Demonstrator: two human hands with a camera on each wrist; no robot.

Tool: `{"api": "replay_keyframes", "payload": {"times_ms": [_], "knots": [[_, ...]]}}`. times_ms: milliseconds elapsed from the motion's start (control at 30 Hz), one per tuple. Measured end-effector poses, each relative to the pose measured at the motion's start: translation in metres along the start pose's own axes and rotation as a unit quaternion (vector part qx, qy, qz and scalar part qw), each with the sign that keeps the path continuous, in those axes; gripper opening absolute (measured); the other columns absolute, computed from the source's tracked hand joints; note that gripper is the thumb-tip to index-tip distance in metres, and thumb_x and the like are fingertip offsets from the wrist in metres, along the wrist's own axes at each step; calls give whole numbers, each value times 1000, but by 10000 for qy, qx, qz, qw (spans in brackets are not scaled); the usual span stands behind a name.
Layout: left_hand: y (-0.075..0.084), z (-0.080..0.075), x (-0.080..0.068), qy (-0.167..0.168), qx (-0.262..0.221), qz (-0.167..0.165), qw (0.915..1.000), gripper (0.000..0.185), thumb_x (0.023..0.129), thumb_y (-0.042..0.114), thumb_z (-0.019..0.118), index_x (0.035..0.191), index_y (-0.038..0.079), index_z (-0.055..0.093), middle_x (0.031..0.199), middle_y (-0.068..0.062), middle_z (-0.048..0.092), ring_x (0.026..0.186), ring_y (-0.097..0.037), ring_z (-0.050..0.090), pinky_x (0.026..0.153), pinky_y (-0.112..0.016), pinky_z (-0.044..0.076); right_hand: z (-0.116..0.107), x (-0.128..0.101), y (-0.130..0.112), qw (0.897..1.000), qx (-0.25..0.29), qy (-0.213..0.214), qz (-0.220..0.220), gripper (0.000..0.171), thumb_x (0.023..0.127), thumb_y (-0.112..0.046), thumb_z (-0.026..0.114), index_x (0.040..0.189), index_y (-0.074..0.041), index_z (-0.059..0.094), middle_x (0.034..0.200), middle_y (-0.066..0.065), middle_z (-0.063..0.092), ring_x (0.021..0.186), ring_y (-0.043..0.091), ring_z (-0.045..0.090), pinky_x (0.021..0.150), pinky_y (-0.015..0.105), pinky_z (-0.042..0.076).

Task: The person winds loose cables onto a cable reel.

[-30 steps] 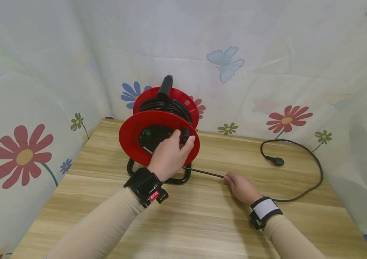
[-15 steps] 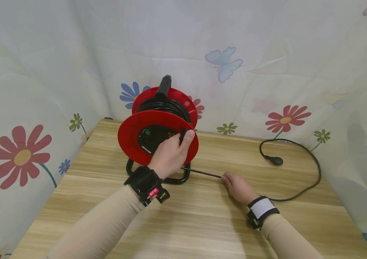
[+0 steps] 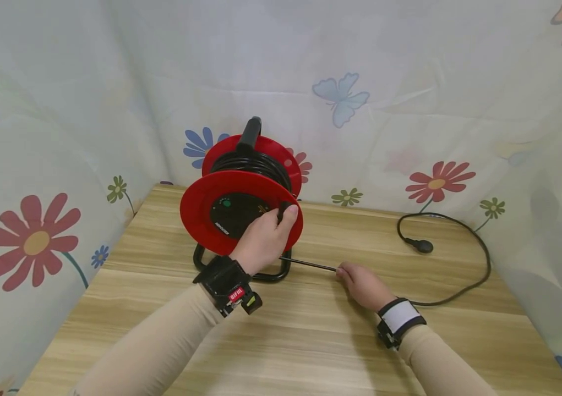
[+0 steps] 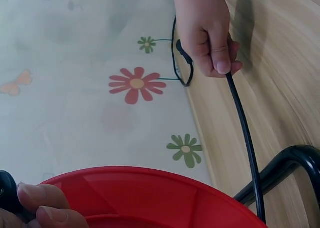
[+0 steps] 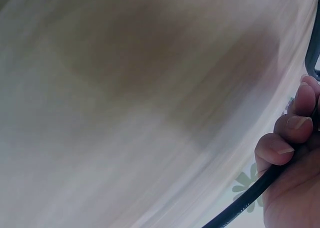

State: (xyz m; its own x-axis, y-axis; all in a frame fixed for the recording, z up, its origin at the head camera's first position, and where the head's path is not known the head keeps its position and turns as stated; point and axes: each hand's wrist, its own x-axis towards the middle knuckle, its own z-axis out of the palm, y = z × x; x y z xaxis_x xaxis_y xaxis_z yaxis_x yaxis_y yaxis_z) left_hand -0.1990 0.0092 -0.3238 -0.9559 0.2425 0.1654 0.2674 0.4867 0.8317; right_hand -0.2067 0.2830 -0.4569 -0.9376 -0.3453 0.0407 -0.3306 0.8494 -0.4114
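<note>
A red cable reel [image 3: 198,214] stands on a black tubular frame [image 3: 273,276], with black cable wound [image 3: 253,163] between its two discs. My left hand [image 3: 258,239] grips the black knob [image 3: 284,209] on the reel's front disc, thumb over its near side. To the right of the reel, my right hand [image 3: 366,287] holds the loose cable [image 3: 310,265], which runs taut from low on the reel. In the right wrist view, curled fingers [image 5: 277,150] wrap the cable [image 5: 242,202]. The left wrist view shows fingertips [image 4: 47,200] beside the knob [image 4: 7,193].
Past my right hand, the cable curves across the wooden table [image 3: 310,341] to a black plug [image 3: 424,246] at the back right. A black carrying handle [image 3: 250,135] rises above the reel. Flower-printed sheeting [image 3: 261,66] closes off the back and sides.
My left fingers and thumb have closed further over the knob, which sits at nearly the same spot. My right hand has shifted very slightly left along with the view. The plug end lies still.
</note>
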Motion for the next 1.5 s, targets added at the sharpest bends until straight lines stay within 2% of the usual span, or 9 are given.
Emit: {"api": "replay_keyframes", "payload": {"times_ms": [233,500,767,1100,1500], "knots": [[-6,10,-1,-228,440,-104,9987,58,86,65,20,75,14,45,60,-5,46,53,-20,44,48,-32,36,2,3,-2,10000,-56,-26,-32,17,95,-20,43,88,-12,57,76,-3,55,69,10,50,65,34,42],[-12,20,-5,-161,955,27,9953,50,90,57,26,76,14,45,61,-4,43,56,-17,47,51,-30,37,2,5,-6,9995,-101,138,-283,17,94,-20,44,83,-15,55,70,-5,51,64,10,47,61,31,40],[-22,28,-7,-297,931,-47,9952,54,88,61,24,74,13,45,58,-3,45,50,-17,45,46,-31,37,5,11,-15,9994,-107,121,-296,16,94,-20,44,83,-16,55,71,-6,52,65,10,48,62,32,42],[-36,38,-11,-509,1102,-193,9924,54,88,61,24,75,13,46,58,-2,45,50,-16,45,45,-30,36,8,19,-28,9989,-163,113,-417,15,94,-20,45,85,-16,57,74,-6,53,68,8,50,66,33,43],[-48,45,-14,-538,1109,-350,9918,58,86,65,23,74,13,46,57,-1,43,48,-16,43,44,-29,33,15,25,-37,9981,-186,211,-550,13,93,-17,47,84,-15,57,74,-6,54,70,8,52,67,33,44]]}}
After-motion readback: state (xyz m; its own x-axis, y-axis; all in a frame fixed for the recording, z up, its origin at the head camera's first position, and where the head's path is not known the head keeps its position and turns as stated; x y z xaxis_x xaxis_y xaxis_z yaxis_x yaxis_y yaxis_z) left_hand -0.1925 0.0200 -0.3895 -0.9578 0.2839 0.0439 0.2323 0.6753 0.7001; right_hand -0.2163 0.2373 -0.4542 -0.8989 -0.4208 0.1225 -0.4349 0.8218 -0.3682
